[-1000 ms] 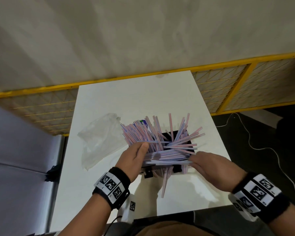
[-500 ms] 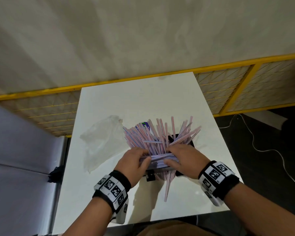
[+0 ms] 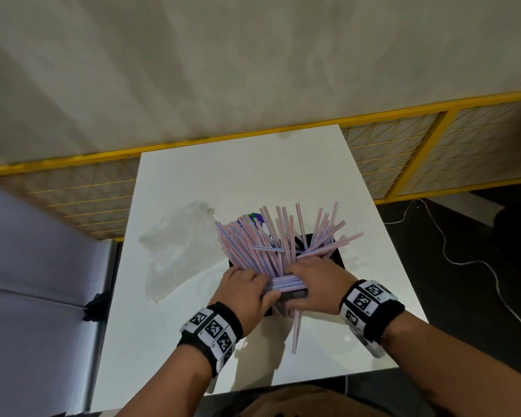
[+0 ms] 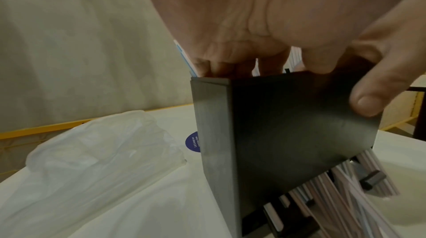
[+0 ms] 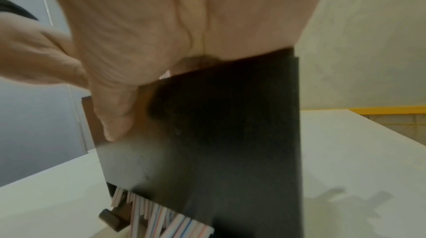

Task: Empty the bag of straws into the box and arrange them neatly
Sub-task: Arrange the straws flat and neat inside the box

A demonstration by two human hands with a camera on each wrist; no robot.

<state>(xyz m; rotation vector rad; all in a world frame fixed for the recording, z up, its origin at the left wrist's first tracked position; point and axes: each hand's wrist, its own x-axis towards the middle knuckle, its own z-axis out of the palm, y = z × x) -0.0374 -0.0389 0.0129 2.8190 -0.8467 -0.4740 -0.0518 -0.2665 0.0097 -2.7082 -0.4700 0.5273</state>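
A black box point(image 3: 337, 257) stands mid-table, crammed with pink and blue striped straws point(image 3: 271, 236) that fan out of its top. A flat bundle of straws point(image 3: 286, 282) lies across the near rim. My left hand point(image 3: 253, 284) and right hand point(image 3: 310, 275) sit side by side on it, fingers curled over the bundle. In the wrist views each thumb presses the box's front wall point(image 4: 288, 132) point(image 5: 219, 141). More straws point(image 4: 345, 187) poke out under that wall, and one straw point(image 3: 297, 332) hangs toward me. The fingertips inside the box are hidden.
The empty clear plastic bag point(image 3: 178, 251) lies crumpled just left of the box on the white table point(image 3: 238, 176). A yellow mesh fence point(image 3: 403, 155) runs behind the table. A white cable point(image 3: 451, 257) trails over the dark floor on the right.
My right hand has slid left from the bundle's right end onto the box's near rim beside my left hand. The straws lying across are now gathered into a shorter, tighter bundle.
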